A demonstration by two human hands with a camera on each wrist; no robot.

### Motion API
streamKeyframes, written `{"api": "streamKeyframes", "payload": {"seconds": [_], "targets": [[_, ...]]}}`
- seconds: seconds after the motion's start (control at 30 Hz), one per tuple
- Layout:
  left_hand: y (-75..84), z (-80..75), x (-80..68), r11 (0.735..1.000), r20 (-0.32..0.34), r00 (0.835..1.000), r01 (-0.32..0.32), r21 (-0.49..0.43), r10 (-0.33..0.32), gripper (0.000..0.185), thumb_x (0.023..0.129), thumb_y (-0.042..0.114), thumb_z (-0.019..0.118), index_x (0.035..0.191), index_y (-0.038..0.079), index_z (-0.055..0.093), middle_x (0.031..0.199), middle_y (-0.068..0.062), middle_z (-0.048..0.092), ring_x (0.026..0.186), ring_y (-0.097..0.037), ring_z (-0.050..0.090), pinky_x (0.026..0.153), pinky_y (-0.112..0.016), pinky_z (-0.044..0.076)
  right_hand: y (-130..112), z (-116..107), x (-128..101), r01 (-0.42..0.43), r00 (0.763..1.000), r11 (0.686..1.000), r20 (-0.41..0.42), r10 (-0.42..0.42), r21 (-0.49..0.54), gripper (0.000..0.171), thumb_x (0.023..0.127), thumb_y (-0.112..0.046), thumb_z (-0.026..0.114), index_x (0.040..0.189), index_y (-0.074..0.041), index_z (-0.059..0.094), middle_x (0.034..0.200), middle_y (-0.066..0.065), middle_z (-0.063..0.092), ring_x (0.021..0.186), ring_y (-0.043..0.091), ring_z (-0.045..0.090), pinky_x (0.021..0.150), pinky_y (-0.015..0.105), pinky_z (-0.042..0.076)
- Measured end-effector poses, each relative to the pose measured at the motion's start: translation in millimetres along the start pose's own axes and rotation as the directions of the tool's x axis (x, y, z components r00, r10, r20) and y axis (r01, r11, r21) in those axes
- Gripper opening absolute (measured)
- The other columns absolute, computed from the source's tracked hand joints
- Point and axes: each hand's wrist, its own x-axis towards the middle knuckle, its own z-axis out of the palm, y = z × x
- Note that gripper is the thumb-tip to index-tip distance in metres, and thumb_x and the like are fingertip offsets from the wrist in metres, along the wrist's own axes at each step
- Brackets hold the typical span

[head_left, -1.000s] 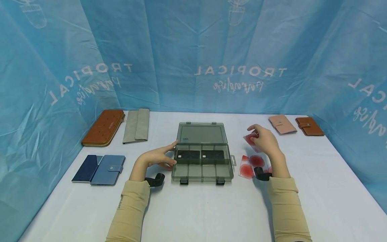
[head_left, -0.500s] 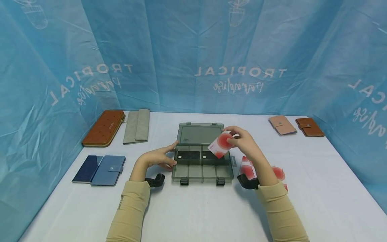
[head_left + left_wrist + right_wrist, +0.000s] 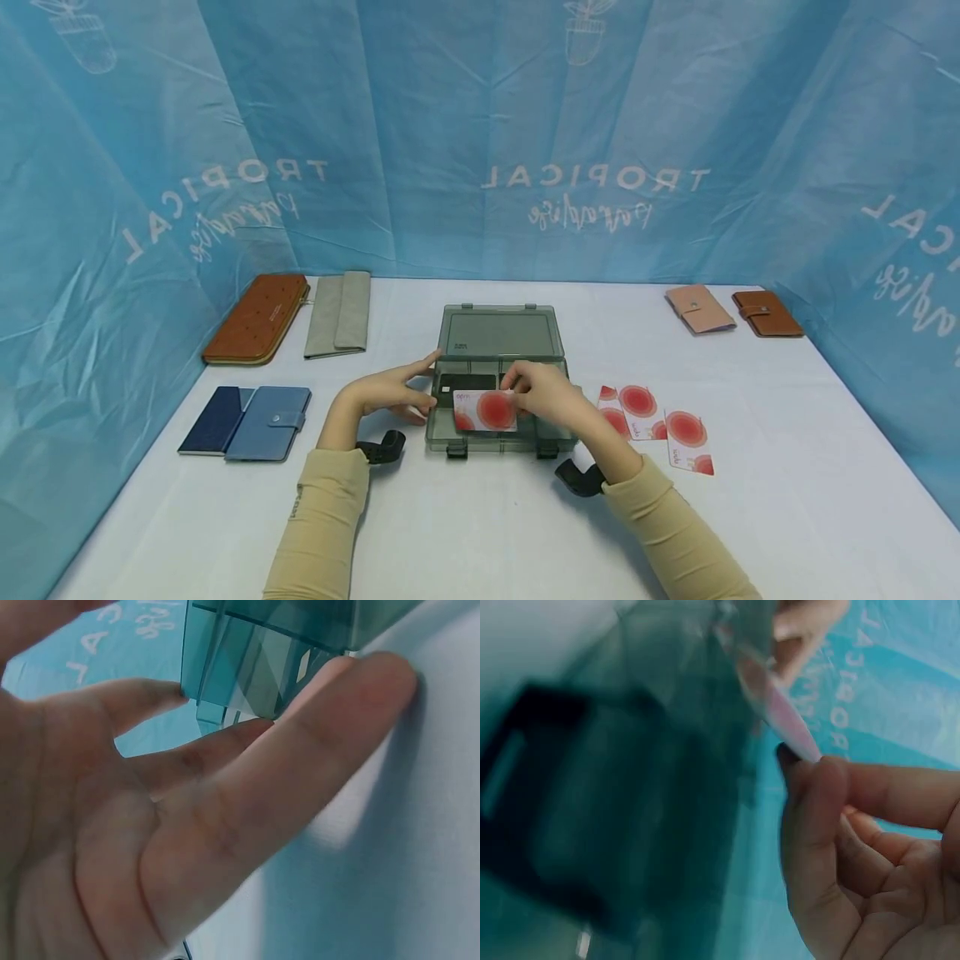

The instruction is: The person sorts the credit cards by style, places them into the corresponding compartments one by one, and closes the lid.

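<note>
**Pinched card held over the open box**

Pinching one red-and-white card (image 3: 486,411) by its right edge, your right hand (image 3: 542,393) holds it over the front row of the grey organiser box (image 3: 501,433), which serves as the landmark. The grip is narrow: thumb and fingertips close on the card's edge, and the right wrist view shows the card edge-on between them. Your left hand (image 3: 390,390) rests against the left wall of the box with its fingers straight, bracing it on the white surface (image 3: 480,533).

You appear to be at the placing step. The next move likely calls for tipping the card flat, lining it up with a compartment between the dividers, and loosening the pinch only once it sits inside.

The box lid (image 3: 501,332) stands open behind the tray. In the rear row lies a dark card (image 3: 465,383); your right hand covers much of the rest of that row. The front compartments look unfilled, though the held card hides part of them.

Just right of the box, more red-and-white cards (image 3: 656,421) lie loose on the surface.
</note>
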Motion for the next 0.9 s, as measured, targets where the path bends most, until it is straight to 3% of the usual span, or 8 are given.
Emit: {"api": "streamKeyframes", "payload": {"seconds": [0.23,0.4,0.5,0.77,0.9], "targets": [[-0.2,-0.4,0.6,1.000,0.004,1.000,0.004,0.003,-0.004,0.097,0.083,0.007,0.066,0.150,0.022,-0.002,0.150,-0.023,0.008,0.098,-0.027,0.058,0.082,-0.040,0.054,2,19,3,0.044,0.998,0.985,0.049,-0.036,-0.164,0.011,0.089,0.000,0.055,0.093,-0.010,0.058,0.068,0.004,0.061,0.054,0.013,0.050,0.053,0.025,0.043],[-0.1,-1.0,2.3,1.000,-0.012,1.000,0.005,0.004,-0.005,0.099,0.081,0.008,0.069,0.151,0.022,0.000,0.150,-0.023,0.009,0.109,-0.034,0.054,0.084,-0.042,0.053,1,27,3,0.074,0.995,0.965,0.080,-0.055,-0.253,0.010,0.091,-0.006,0.055,0.099,-0.010,0.060,0.069,0.001,0.060,0.053,0.011,0.048,0.051,0.024,0.041],[-2.3,-2.0,4.1,1.000,-0.032,0.999,-0.009,0.013,0.009,0.097,0.080,0.008,0.070,0.151,0.022,0.004,0.149,-0.023,0.012,0.107,-0.033,0.055,0.085,-0.043,0.052,0,29,4,0.068,0.994,0.955,0.101,-0.040,-0.287,0.013,0.092,-0.011,0.054,0.104,-0.011,0.061,0.073,-0.001,0.059,0.056,0.012,0.047,0.051,0.025,0.040],[-15.9,-7.8,8.7,0.993,-0.008,0.995,-0.104,-0.048,0.104,0.094,0.080,0.006,0.068,0.151,0.019,0.008,0.151,-0.022,0.006,0.092,-0.024,0.062,0.083,-0.039,0.053,2,33,5,0.024,0.985,0.942,0.166,0.034,-0.336,0.026,0.092,-0.018,0.053,0.117,-0.012,0.059,0.098,0.004,0.065,0.079,0.014,0.058,0.069,0.034,0.049],[-18.9,-8.6,10.2,0.990,-0.002,0.994,-0.112,-0.083,0.112,0.094,0.080,0.005,0.068,0.151,0.019,0.007,0.152,-0.022,0.004,0.089,-0.021,0.062,0.083,-0.038,0.053,3,34,6,0.023,0.982,0.936,0.185,0.046,-0.352,0.029,0.092,-0.018,0.053,0.119,-0.012,0.060,0.104,0.005,0.065,0.083,0.015,0.058,0.073,0.036,0.050]]}}
